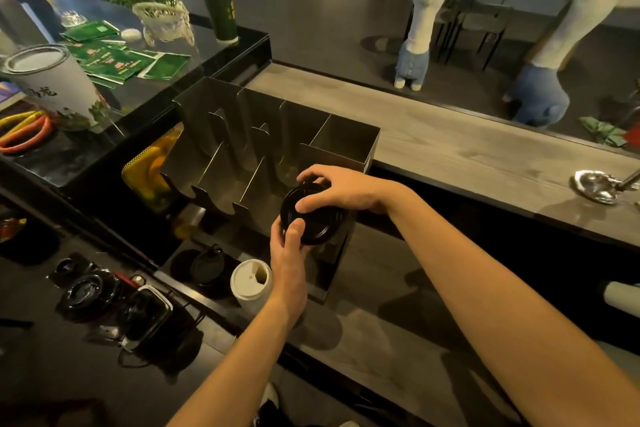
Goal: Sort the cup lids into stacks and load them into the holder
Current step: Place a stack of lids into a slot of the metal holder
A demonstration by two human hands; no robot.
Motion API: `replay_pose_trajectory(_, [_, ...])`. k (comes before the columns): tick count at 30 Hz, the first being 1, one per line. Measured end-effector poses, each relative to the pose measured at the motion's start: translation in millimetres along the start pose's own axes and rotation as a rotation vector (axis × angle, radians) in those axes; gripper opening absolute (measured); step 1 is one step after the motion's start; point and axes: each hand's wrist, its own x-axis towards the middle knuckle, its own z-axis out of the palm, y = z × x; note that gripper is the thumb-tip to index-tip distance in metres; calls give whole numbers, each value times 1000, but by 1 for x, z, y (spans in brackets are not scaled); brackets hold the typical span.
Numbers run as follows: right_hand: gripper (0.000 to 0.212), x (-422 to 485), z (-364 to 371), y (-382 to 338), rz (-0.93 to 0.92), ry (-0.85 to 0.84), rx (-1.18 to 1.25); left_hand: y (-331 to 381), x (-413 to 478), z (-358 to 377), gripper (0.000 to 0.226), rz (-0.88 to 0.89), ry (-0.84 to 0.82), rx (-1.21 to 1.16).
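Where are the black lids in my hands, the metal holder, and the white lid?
black lids [322, 222], head view, top lid's face
metal holder [346, 140], head view, right rear compartment wall
white lid [250, 279], head view, its top face

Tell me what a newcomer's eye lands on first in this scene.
At centre, the left hand and the right hand together grip a stack of black lids at the front right of the metal holder. Beyond the counter, a white plush alpaca in blue trousers stands on the floor. At lower left, loose black lids lie on the dark surface.
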Motion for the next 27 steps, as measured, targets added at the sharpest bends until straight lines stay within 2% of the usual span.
replay_pose_trajectory(3, [61, 1, -1, 0, -19, 23, 50, 8, 7, -1, 98, 4, -1, 24])
replay_pose_trajectory(9, [78, 9, -12, 6, 70, -143, -63, 10, 9, -3, 104, -19, -6, 149])
replay_pose_trajectory(15, [63, 12, -15, 11, 56, -84, -38, 10, 6, -1, 90, 13, -89, 231])
replay_pose_trajectory(19, [67, 10, -14, 13, 56, -78, -17, 9, 3, -2, 79, 36, -109, 291])
replay_pose_trajectory(23, [69, 7, -12, 14, 56, -68, -9, 7, -5, 0, 91, 58, -39, 365])
replay_pose_trajectory(27, [72, 7, -10, 12, 85, -75, -13, 1, -15, -3, 84, 111, 49, 453])
